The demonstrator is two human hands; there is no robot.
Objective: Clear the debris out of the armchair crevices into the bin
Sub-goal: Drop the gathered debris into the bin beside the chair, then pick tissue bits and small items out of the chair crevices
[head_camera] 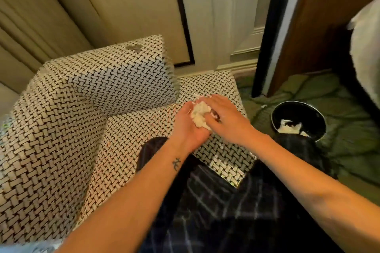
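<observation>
The armchair (61, 121) has a black-and-white woven pattern, and both my hands are over its seat cushion. My left hand (188, 124) is palm up and cups a crumpled wad of white paper debris (200, 116). My right hand (226, 118) lies over the wad from the right, its fingers pressing on the paper. A few more white scraps (200, 96) lie on the seat just beyond my fingers. The round black bin (298, 121) stands on the floor to the right of the chair, with white paper scraps inside it.
The chair's backrest and left armrest rise on the left. A wall panel and a dark wooden door frame (265, 47) stand behind the chair. Green patterned carpet (349, 129) surrounds the bin. My knee in dark plaid trousers (216, 201) rests against the seat front.
</observation>
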